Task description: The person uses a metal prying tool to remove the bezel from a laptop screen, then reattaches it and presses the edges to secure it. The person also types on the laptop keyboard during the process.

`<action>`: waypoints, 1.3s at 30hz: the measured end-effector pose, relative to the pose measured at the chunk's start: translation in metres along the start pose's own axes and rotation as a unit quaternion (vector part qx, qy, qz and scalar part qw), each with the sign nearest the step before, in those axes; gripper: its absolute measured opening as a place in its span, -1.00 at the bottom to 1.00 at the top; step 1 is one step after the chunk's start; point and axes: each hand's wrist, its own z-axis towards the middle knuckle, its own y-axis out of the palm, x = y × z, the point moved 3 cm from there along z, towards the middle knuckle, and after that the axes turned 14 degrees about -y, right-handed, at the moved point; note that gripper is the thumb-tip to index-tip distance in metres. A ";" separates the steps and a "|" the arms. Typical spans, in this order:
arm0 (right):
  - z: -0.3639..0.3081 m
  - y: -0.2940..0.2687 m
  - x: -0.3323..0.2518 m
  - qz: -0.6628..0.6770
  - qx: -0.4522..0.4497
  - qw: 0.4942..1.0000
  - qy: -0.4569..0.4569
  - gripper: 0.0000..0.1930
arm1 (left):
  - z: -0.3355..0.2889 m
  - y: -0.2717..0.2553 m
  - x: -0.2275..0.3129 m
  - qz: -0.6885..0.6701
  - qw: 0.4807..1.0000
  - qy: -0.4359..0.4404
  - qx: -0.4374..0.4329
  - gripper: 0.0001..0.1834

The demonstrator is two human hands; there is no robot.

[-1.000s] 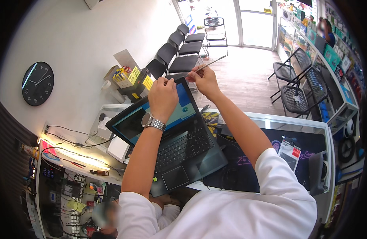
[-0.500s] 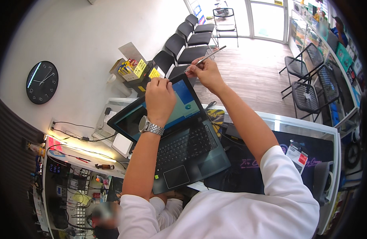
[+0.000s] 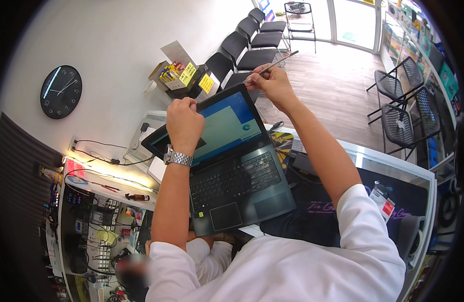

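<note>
An open black laptop [image 3: 264,194] stands tilted on the counter, its screen lit. My left hand [image 3: 184,123], with a metal-banded watch [image 3: 177,156] on the wrist, is closed over the upper edge of the laptop lid [image 3: 231,123]; its fingertips are hidden behind the edge. At the lid's upper right corner is my right hand [image 3: 273,86], pinching a slim grey metal tool [image 3: 287,57] that points up and away to the right. Its exact kind is not clear. The right fingertips are close to the corner; whether they touch it I cannot tell.
A box of small packets [image 3: 179,75] stands beyond the lid. On the counter, right of the laptop, lie a dark mat [image 3: 317,221], cables and a small package [image 3: 382,201]. A person [image 3: 134,269] with a blurred head is at the lower left. Black chairs [image 3: 239,50] line the wall.
My left hand has slid left along the lid's upper edge, away from the right corner. The right hand stays at that corner with the metal tool. The whole view has shifted slightly.
</note>
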 end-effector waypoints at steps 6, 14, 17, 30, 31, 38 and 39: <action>-0.001 0.000 0.000 0.006 0.001 1.000 -0.004 -0.87 | -0.004 -0.003 -0.009 0.023 0.999 -0.004 0.023 -0.85; -0.002 0.002 0.000 -0.006 0.006 1.000 -0.009 -0.86 | -0.014 -0.002 -0.004 -0.072 0.994 0.072 0.037 -0.83; 0.001 0.004 -0.002 -0.016 0.005 1.000 -0.015 -0.87 | -0.006 0.007 0.005 -0.139 0.989 0.052 -0.009 -0.79; 0.024 0.032 -0.017 -0.143 -0.148 0.978 -0.028 -0.87 | -0.001 0.021 0.041 -0.192 0.978 -0.023 -0.082 -0.78; 0.025 0.035 -0.018 -0.157 -0.164 0.974 -0.025 -0.88 | -0.001 0.020 0.042 -0.184 0.980 -0.014 -0.079 -0.78; 0.035 0.041 -0.014 -0.200 -0.212 0.957 -0.012 -0.89 | 0.003 0.021 0.044 -0.175 0.982 0.005 -0.070 -0.75; 0.037 0.040 -0.014 -0.192 -0.222 0.956 -0.006 -0.89 | 0.003 0.023 0.044 -0.179 0.981 -0.003 -0.075 -0.74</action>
